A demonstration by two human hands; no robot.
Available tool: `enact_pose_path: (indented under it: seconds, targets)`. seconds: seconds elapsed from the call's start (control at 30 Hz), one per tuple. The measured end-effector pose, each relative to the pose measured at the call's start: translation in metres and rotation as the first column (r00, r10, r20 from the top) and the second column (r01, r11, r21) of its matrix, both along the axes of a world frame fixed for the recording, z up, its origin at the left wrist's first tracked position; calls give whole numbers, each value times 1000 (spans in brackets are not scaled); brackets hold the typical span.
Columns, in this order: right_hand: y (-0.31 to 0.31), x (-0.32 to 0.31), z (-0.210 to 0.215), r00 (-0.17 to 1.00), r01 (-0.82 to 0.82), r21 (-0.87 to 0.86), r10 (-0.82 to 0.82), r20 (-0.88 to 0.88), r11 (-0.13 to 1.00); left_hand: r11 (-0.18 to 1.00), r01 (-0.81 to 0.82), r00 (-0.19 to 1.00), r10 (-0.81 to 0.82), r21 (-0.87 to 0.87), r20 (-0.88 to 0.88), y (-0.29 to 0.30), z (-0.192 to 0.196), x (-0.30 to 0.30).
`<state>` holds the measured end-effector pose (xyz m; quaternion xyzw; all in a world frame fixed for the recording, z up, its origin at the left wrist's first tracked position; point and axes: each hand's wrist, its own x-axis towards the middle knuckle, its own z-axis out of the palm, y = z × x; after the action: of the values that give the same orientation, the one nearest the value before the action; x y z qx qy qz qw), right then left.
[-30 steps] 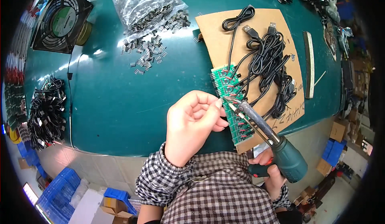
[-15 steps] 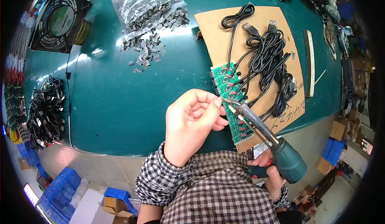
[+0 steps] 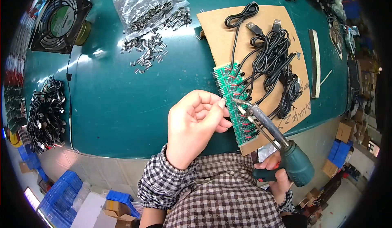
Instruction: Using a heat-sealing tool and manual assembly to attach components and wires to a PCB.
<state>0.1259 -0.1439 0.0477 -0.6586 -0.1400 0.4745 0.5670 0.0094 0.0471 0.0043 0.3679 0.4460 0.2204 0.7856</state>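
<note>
A soldering gun (image 3: 281,146) is grasped by the right hand (image 3: 277,179), its tip pointed up-left at the circuit board (image 3: 237,101) pinched by the left hand (image 3: 196,126)

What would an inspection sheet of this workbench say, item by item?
Surface: dark green table, with a brown cardboard sheet on its right part.
Job's things: green circuit board strip lies along the cardboard's edge; the soldering gun has its tip at the strip.
Clutter: heap of small dark parts spilling from a clear bag; square black fan; long flat bar.
Hands: left hand pinches at the strip beside the tip; right hand grips the gun's handle.
Cables: black cables tangled on the cardboard; another black cable bundle at the table's left edge.
Surroundings: blue crates and cardboard boxes on the floor.
</note>
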Motion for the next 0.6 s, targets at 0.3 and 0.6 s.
enact_pose_path:
  seconds: [0.3,0.6]
  targets:
    - [-4,2,-8,1000,-7,61,6,6,998,1000,1,1000,-1,10,-4,1,0,0]
    - [9,14,-10,986,159,255,-168,14,954,808,-145,897,351,571,-269,22,1,-37]
